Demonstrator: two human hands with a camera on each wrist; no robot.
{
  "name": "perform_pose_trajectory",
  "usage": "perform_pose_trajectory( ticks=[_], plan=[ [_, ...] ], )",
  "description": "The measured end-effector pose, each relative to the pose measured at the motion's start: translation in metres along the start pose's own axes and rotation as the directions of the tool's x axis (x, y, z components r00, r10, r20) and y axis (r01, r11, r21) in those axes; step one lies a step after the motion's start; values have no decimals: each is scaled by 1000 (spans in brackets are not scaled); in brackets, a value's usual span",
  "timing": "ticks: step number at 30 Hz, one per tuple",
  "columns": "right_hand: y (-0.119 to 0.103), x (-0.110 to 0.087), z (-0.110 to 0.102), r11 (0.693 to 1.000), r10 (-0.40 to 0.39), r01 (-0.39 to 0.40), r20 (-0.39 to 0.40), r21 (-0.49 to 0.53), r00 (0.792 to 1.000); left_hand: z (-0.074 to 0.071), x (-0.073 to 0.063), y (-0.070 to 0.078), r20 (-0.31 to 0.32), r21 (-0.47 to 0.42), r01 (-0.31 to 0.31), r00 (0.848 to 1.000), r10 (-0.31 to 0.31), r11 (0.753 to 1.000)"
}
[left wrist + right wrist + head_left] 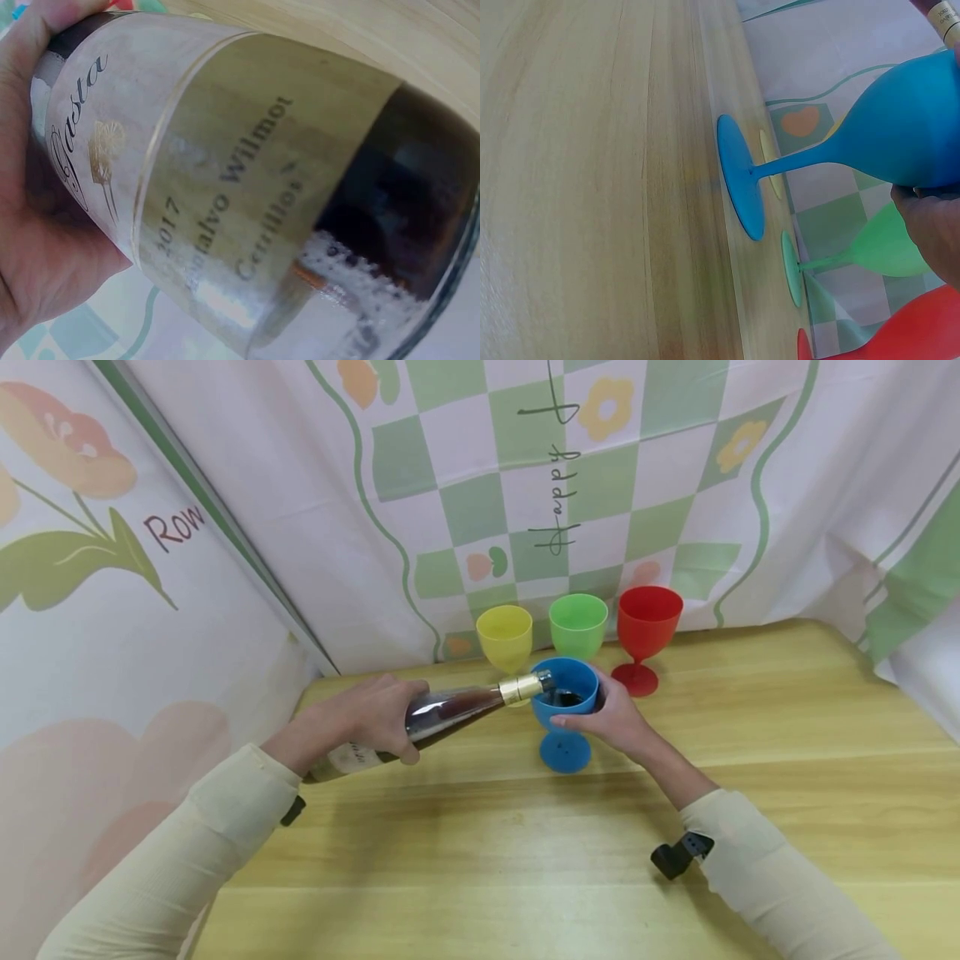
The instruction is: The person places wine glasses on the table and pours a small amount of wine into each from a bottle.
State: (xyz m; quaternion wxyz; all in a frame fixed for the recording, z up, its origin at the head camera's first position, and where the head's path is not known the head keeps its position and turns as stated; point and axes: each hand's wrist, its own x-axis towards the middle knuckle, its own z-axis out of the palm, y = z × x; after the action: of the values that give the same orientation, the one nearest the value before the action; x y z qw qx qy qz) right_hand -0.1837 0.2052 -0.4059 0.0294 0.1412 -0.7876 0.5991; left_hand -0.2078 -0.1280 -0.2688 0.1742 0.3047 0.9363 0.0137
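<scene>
My left hand (pixel 381 714) grips a wine bottle (pixel 453 714) around its body. The bottle is tilted, its neck pointing right and its mouth over the rim of a blue goblet (pixel 566 753). Dark liquid shows inside the goblet, and more is in the bottle. In the left wrist view the bottle's label (pixel 202 150) and foamy liquid near its base appear close up. My right hand (pixel 611 714) holds the blue goblet by its bowl, thumb in front, other fingers mostly hidden behind. The goblet stands upright; whether its foot touches the table I cannot tell.
Behind the blue goblet stand a yellow goblet (pixel 505 639), a green goblet (pixel 578 627) and a red goblet (pixel 649 622) on the wooden table (pixel 480 860). A patterned curtain (pixel 525 485) hangs along the back edge, and another printed cloth (pixel 112 652) covers the left side.
</scene>
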Motion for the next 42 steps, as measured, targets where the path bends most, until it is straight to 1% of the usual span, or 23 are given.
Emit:
perform_pose_trajectory(
  ticks=[10,23,35,42],
  plan=[
    [0,0,0,1000,2,-2,-1,-2,1000,0,0,0,0,1,-8,1000,8,1000],
    [2,0,0,1000,4,-4,-2,-6,1000,0,0,0,6,-3,-2,1000,2,1000],
    [2,0,0,1000,-7,7,-3,-2,1000,-1,-1,0,-3,-10,-8,1000,8,1000],
    [1,0,0,1000,-17,17,0,-1,1000,-1,-1,1,-4,-7,0,1000,0,1000]
  ],
)
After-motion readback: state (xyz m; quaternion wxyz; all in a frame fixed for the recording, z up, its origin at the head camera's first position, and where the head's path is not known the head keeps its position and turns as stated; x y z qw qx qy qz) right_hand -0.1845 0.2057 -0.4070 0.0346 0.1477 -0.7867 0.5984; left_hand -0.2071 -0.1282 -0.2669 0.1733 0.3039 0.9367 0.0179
